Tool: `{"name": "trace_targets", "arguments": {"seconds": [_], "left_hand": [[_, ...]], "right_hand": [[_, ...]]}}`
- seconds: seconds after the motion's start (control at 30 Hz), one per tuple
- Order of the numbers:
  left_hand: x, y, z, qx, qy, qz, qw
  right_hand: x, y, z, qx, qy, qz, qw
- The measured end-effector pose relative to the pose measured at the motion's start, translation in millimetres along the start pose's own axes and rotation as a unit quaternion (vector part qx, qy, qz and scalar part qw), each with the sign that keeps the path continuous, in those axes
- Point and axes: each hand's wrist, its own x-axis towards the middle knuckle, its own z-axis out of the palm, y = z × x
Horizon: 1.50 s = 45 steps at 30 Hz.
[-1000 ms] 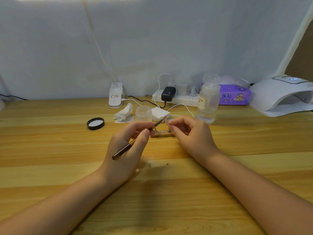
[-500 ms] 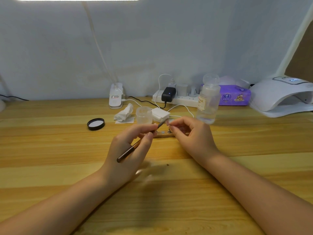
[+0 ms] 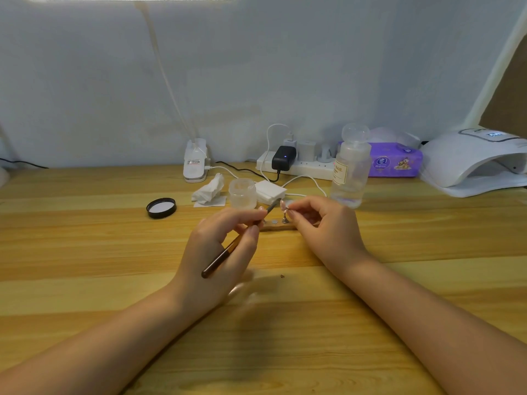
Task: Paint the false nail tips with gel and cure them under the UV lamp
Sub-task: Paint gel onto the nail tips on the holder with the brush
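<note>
My left hand [image 3: 219,252] grips a thin brown gel brush [image 3: 228,249], its tip pointing up and right toward a pale false nail tip [image 3: 283,205]. That tip stands on a small metal stand on a wooden holder strip [image 3: 278,226]. My right hand [image 3: 325,226] pinches the stand just beside the nail tip. A small clear gel jar [image 3: 242,193] stands open behind the holder, with its black lid [image 3: 161,208] lying to the left. The white UV lamp [image 3: 473,163] sits at the far right of the table.
A clear liquid bottle [image 3: 349,166] stands right of the jar. White pads [image 3: 269,191] and a crumpled tissue [image 3: 208,191] lie behind. A power strip [image 3: 296,163] with cables, a purple tissue pack [image 3: 395,159] and a lamp base [image 3: 195,161] line the wall.
My left hand has shifted slightly right and up with the brush, bringing its tip closer to the nail tip. My right hand keeps its pinch.
</note>
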Motion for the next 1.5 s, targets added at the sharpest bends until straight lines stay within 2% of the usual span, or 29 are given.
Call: {"name": "trace_targets", "arguments": {"seconds": [0.37,0.63,0.83,0.97,1.13,1.3,1.5], "left_hand": [[0.4,3.2,-1.0,0.018,-0.043,0.013,0.999],[0.7,5.5,0.5,0.011,-0.015,0.000,1.000],[0.1,1.8,-1.3,0.011,-0.027,0.013,0.999],[4.4,-4.5,-1.0,-0.009,0.011,-0.010,1.000],[8.2,-20.5,-4.8,0.029,0.008,-0.053,0.998],[10.8,-27.0,-2.6,0.084,-0.078,-0.095,0.989],[14.3,-27.5,0.7,0.041,-0.178,-0.143,0.973]], "right_hand": [[-1.0,-1.5,0.0,-0.038,0.000,-0.026,0.999],[0.1,-0.6,0.8,-0.032,0.004,-0.020,0.999],[0.0,-1.0,-2.1,0.013,0.022,0.034,0.999],[1.3,-1.5,-3.1,0.043,0.043,0.076,0.995],[0.4,-2.8,-2.1,0.062,0.025,0.080,0.995],[0.1,-2.4,-2.6,0.090,-0.017,0.072,0.993],[1.3,0.6,-1.6,0.054,-0.019,0.046,0.997]]}}
